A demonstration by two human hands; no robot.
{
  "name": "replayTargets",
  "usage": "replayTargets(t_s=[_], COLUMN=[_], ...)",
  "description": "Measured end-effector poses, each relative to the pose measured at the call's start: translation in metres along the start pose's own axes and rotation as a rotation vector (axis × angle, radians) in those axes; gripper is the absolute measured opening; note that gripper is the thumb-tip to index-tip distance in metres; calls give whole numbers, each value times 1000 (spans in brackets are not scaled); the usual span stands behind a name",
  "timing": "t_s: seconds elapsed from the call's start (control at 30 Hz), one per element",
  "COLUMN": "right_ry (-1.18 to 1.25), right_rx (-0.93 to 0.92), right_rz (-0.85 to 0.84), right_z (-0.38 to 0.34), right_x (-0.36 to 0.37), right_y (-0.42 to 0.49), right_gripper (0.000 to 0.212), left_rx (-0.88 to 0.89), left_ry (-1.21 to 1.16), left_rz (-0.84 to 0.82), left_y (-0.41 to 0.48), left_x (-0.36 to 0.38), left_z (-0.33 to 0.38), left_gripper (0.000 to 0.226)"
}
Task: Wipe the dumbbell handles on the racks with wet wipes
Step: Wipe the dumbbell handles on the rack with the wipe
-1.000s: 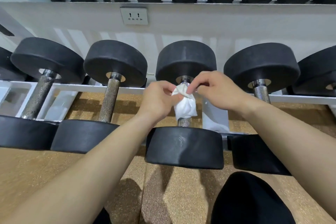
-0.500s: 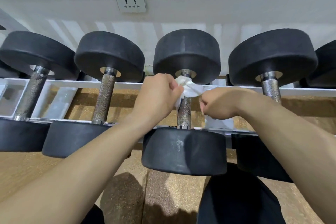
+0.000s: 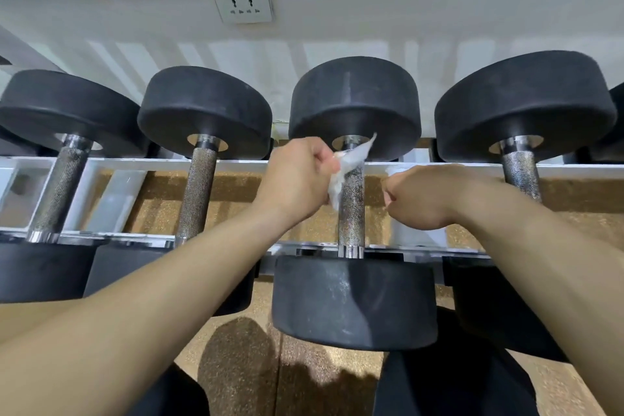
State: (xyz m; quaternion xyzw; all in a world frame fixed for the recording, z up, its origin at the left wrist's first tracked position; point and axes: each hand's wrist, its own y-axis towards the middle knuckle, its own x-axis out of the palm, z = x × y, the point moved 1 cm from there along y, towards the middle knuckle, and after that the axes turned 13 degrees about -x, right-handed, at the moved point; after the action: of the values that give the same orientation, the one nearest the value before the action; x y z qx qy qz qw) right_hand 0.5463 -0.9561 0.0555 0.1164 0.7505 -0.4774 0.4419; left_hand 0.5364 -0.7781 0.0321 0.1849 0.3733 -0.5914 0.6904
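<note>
White rack [image 3: 236,166] holds dumbbells [image 3: 206,108]. Left grip [image 3: 297,179] pinches the wet wipe [image 3: 341,174] against one handle [image 3: 351,213]; right grip [image 3: 418,196], curled just right of it, contents unclear

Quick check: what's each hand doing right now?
Left hand: holding the wipe at the dumbbell handle.
Right hand: fingers curled; whether it holds anything cannot be told.
</note>
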Motion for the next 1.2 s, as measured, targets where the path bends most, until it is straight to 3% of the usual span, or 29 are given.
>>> replayTargets(t_s=[0.07,0.17,0.2,0.27,0.33,0.43,0.53,0.6,0.7,0.77,0.83,0.97,1.0,1.1,1.2], right_ry=[0,13,18,39,54,33,24,33,56,57,47,30,30,45,56], right_rx=[-5,-9,-13,-22,-27,-36,-43,-51,-54,-54,-55,-82,-84,-93,-87], right_rz=[17,16,11,5,-4,-4,14,11,11,17,15,8,13,14,9], right_z=[1,2,1,1,1,2,2,2,1,1,1,-1,-1,-2,-5], right_x=[-1,1,2,3,4,5,3,2,1,0,0,0,0,-1,-3], right_y=[0,1,1,2,3,5,4,3,2,2,1,2,2,0,-3], right_gripper=[19,17,16,15,16,17,26,27,21,20,25,24,22,24,18], left_rx=[34,64,11,-105,-263,-510,-584,-577,-332,-246,-320,-486,-490,-394,-281], left_ry=[41,246,289,263,-13,-672,-919,-810,-222,-7,-78,-642,-687,-328,3], left_rz=[13,-367,-511,-641,-630,-631,-607,-613,-630,-745,-792,-529,-491,-478,-638], left_y=[5,-5,-10,-16,-13,2,15,15,4,-6,-7,8,10,2,-15], left_x=[1,-1,0,1,7,19,33,36,30,25,23,25,26,20,7], left_z=[-3,-10,-14,-18,-18,-3,1,-7,-22,-25,-23,-6,-4,-16,-22], left_gripper=[21,31,34,34,33,46,44,42,42,43,39,40,40,33,48])
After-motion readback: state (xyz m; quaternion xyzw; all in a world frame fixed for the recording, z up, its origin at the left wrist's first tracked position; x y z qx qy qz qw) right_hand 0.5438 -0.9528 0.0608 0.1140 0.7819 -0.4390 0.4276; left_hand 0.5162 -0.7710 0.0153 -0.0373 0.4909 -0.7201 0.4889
